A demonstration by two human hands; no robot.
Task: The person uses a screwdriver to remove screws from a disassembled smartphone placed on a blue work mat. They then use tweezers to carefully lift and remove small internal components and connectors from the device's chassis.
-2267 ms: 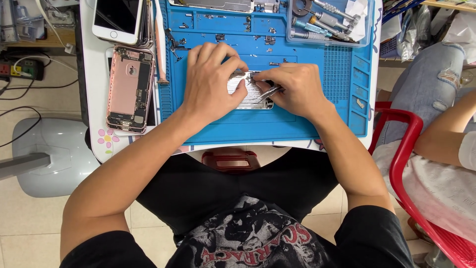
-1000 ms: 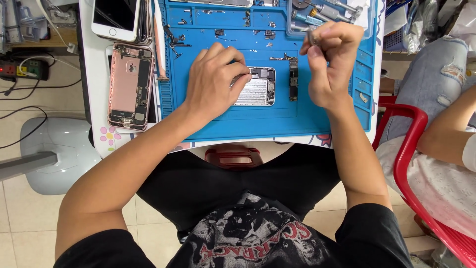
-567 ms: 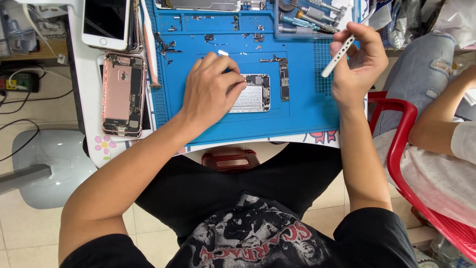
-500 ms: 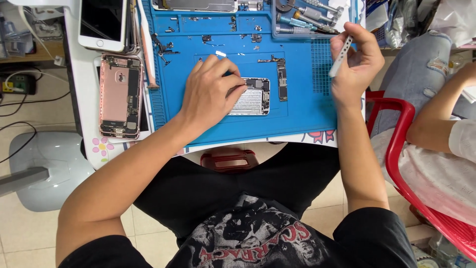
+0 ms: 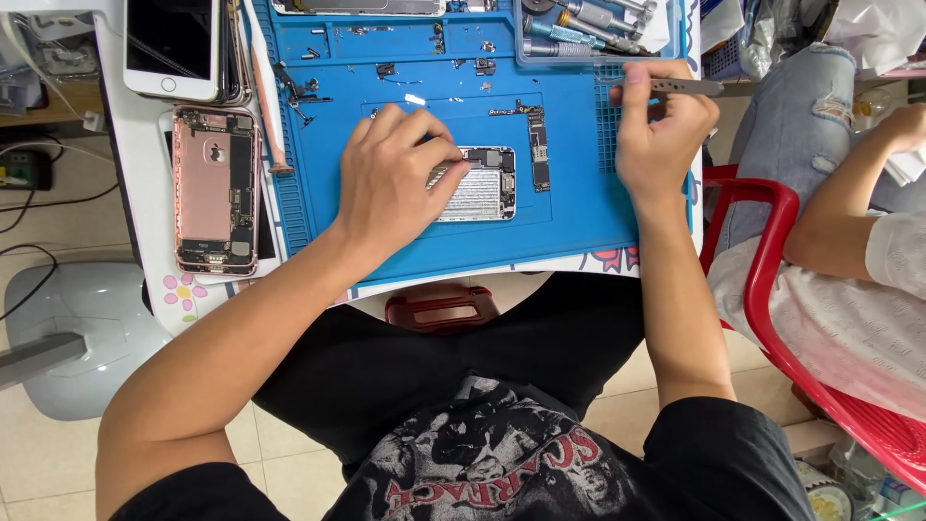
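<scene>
Two hands over a blue mat [image 5: 579, 222] on the table [image 5: 145, 193]. Left hand [image 5: 391, 183] lies palm down on the left end of a small metal-shielded board [image 5: 477, 185], fingers [image 5: 439, 178] pressed together and flat on it, likely to pin it so it doesn't slide on the mat. Board sits mid-mat inside the recessed centre panel, long side across, right end uncovered. Right hand [image 5: 661, 130] is lifted off the board at the mat's right edge, fingers curled and pinching tweezers [image 5: 685, 87], which point right, roughly level, tips out past the mat edge; can't tell if anything is in the tips. Narrow dark logic board [image 5: 536, 150] lies upright just right of the shielded board, apart from it, looks set aside within reach. Loose screws and small parts [image 5: 386, 68] scattered along the mat's upper compartments, probably sorted there to stay put. Tray of screwdrivers [image 5: 588, 24] at top right, near the right hand. Left of the mat: opened pink phone shell [image 5: 214, 188], inside facing up, and above it a white phone [image 5: 174, 48], screen up, on a stack. Another person's arm [image 5: 849, 212] and a red chair [image 5: 772, 270] at far right, well apart from the work.
</scene>
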